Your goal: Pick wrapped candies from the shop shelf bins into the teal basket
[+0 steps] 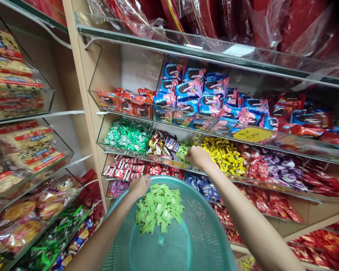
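A green plastic basket with perforated walls stands in front of me, tilted so its inside shows. In it lies a pile of light green wrapped candies. My left hand is closed on the basket's far rim, toward the left. Reaching into a clear shelf bin, my right hand has its fingers curled beside some light green candies of the same look. Whatever its fingers hold, if anything, is hidden. Dark-wrapped chocolate bars lie left of that hand, and yellow-wrapped candies lie right of it.
Green-wrapped candies fill a bin at the left. Blue and pink cookie packs stack on the shelf above, behind a yellow price tag. Clear panels edge the shelves. Packaged pastries line the left-hand shelves; a wooden upright divides them.
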The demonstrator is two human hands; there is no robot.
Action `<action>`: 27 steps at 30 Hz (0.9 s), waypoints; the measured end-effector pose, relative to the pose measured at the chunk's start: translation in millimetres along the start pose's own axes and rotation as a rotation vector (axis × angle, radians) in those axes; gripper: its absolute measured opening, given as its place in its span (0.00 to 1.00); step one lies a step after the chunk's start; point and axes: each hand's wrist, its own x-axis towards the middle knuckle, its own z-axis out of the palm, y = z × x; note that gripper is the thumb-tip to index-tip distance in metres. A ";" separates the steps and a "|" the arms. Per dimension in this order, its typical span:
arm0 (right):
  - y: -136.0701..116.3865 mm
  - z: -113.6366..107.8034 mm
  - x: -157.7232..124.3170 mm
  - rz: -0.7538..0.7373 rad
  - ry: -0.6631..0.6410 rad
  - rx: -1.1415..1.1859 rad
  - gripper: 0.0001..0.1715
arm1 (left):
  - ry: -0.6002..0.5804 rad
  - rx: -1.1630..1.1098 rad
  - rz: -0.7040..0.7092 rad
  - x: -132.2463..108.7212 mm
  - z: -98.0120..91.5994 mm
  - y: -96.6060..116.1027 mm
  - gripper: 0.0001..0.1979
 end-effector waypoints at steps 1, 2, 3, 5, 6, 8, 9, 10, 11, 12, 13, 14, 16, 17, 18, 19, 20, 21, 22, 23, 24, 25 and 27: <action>3.1 -2.0 -3.9 0.002 0.019 0.008 0.13 | 0.001 -0.001 0.002 0.1 0.2 0.6 0.21; 6.0 -3.8 -8.5 0.001 0.039 0.019 0.12 | 0.001 0.000 0.006 0.1 0.5 1.3 0.21; 8.4 -5.4 -13.8 -0.007 0.060 0.035 0.12 | 0.002 0.001 0.010 0.3 1.1 1.9 0.21; 11.1 -6.9 -26.0 -0.049 0.098 0.089 0.11 | 0.000 0.004 0.019 0.9 2.9 3.1 0.20; 10.9 -6.4 -32.6 -0.087 0.111 0.127 0.10 | 0.000 0.005 0.025 1.4 4.1 3.7 0.20; 7.5 -1.0 -45.4 -0.177 0.120 0.216 0.09 | 0.001 0.005 0.034 2.6 6.2 4.7 0.20; 4.6 4.6 -51.2 -0.222 0.116 0.262 0.09 | 0.000 0.005 0.036 3.1 7.0 5.2 0.20; 1.3 12.4 -56.4 -0.263 0.106 0.308 0.08 | -0.002 0.005 0.036 3.5 7.5 5.5 0.20; -2.0 22.5 -60.7 -0.294 0.094 0.350 0.08 | -0.005 0.005 0.031 3.7 7.7 5.8 0.20; -5.0 34.5 -64.3 -0.315 0.081 0.388 0.08 | -0.007 0.004 0.026 3.7 7.7 5.8 0.21; -7.5 48.2 -67.2 -0.321 0.066 0.417 0.07 | -0.009 0.003 0.022 3.4 7.4 5.8 0.21; -9.3 62.8 -69.3 -0.310 0.050 0.435 0.07 | -0.011 0.001 0.020 3.0 7.0 5.6 0.21; -10.6 92.1 -71.7 -0.253 0.020 0.431 0.07 | -0.019 0.000 0.018 1.9 6.0 5.4 0.21; -10.4 105.5 -72.2 -0.218 0.008 0.415 0.07 | -0.023 0.001 0.017 1.3 5.4 5.4 0.21; -9.8 117.4 -72.5 -0.186 -0.002 0.393 0.07 | -0.028 0.003 0.017 0.8 5.0 5.7 0.21; -9.1 127.5 -72.6 -0.157 -0.011 0.368 0.07 | -0.033 0.007 0.017 0.5 4.6 6.1 0.21; -8.3 135.9 -72.7 -0.138 -0.021 0.345 0.08 | -0.038 0.013 0.020 0.4 4.3 6.7 0.20; -7.7 142.9 -72.8 -0.124 -0.028 0.324 0.08 | -0.039 0.020 0.024 0.6 4.2 7.4 0.20; -7.2 148.6 -73.0 -0.111 -0.036 0.306 0.09 | -0.040 0.028 0.027 1.0 4.2 8.0 0.20; -6.8 153.5 -73.2 -0.098 -0.044 0.291 0.09 | -0.041 0.035 0.032 1.5 4.3 8.6 0.20; -6.5 157.8 -73.5 -0.087 -0.050 0.278 0.09 | -0.041 0.040 0.038 2.1 4.7 9.0 0.20; -6.2 161.7 -73.7 -0.074 -0.055 0.267 0.09 | -0.042 0.042 0.044 2.8 5.1 9.3 0.20; -5.6 168.4 -74.1 -0.048 -0.065 0.250 0.10 | -0.040 0.039 0.053 4.0 6.0 9.5 0.21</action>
